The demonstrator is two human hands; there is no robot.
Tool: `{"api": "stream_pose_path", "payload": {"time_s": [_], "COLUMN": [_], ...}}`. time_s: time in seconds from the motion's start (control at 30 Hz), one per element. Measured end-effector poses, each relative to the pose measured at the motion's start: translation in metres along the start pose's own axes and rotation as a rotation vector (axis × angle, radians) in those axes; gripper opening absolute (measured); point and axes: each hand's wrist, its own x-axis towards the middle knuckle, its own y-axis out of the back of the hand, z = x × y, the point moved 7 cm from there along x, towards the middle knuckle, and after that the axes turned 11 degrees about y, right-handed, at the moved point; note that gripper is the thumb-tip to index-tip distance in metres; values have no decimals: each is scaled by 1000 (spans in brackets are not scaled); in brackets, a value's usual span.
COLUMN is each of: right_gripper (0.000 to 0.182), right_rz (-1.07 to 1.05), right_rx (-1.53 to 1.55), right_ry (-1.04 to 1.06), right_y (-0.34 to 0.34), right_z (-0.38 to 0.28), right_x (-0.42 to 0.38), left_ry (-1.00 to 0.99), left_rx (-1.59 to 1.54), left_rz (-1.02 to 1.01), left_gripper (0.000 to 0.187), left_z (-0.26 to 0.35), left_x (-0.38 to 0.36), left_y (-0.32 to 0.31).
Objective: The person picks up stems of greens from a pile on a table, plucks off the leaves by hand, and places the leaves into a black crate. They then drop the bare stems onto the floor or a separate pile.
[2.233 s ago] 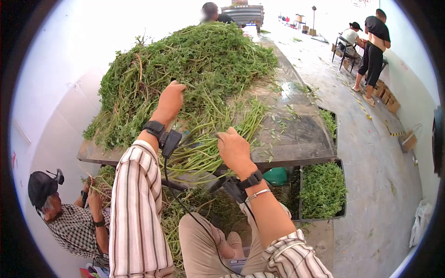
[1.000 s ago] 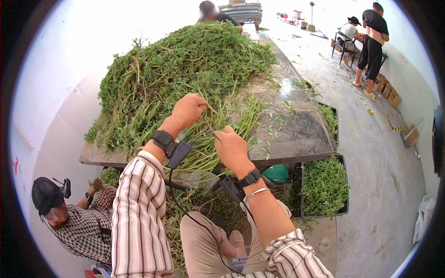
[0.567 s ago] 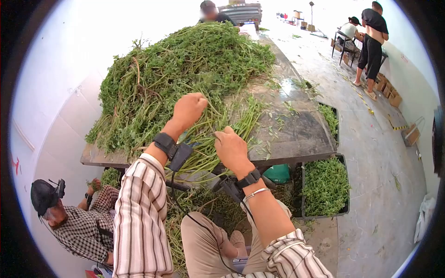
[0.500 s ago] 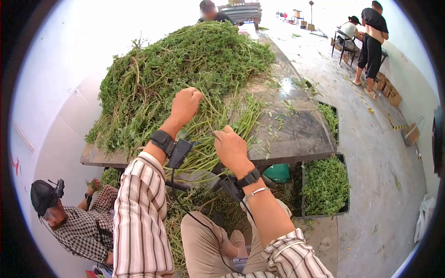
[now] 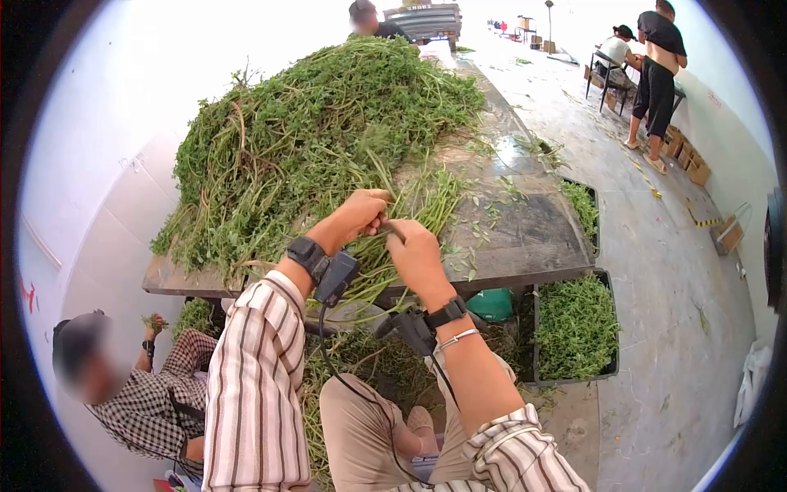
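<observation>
My left hand (image 5: 361, 213) is closed around a leafy green stem (image 5: 379, 164), whose blurred top points away from me over the table. Close beside it, my right hand (image 5: 416, 254) is closed with thumb and fingertips together near the stem's lower end. What sits between those fingertips is too small to make out. Under and around both hands lie loose cut stems (image 5: 434, 205) on the dark tabletop (image 5: 525, 234). A large heap of leafy greens (image 5: 311, 115) rises just beyond my left hand.
Black crates of greens (image 5: 578, 328) stand on the floor at the table's right. A person in a checked shirt (image 5: 147, 410) sits at lower left holding a sprig. Another is behind the heap, and two more are at upper right. Plant scraps lie below the table.
My left hand has come down and right from the heap to my right hand, bringing a stem. My right hand has shifted only slightly. The seated person's head has turned.
</observation>
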Motion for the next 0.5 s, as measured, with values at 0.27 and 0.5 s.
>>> {"api": "stream_pose_path", "payload": {"time_s": [0.27, 0.5], "right_gripper": [42, 54], "right_rz": [121, 90], "right_rx": [108, 250], "right_ry": [-208, -447], "right_y": [13, 13], "right_z": [13, 29], "right_x": [0, -3], "left_ry": [-450, -404], "left_rx": [423, 510], "left_rz": [189, 222], "left_gripper": [51, 49], "left_z": [-4, 0], "left_x": [1, -24], "left_y": [-21, -32]}}
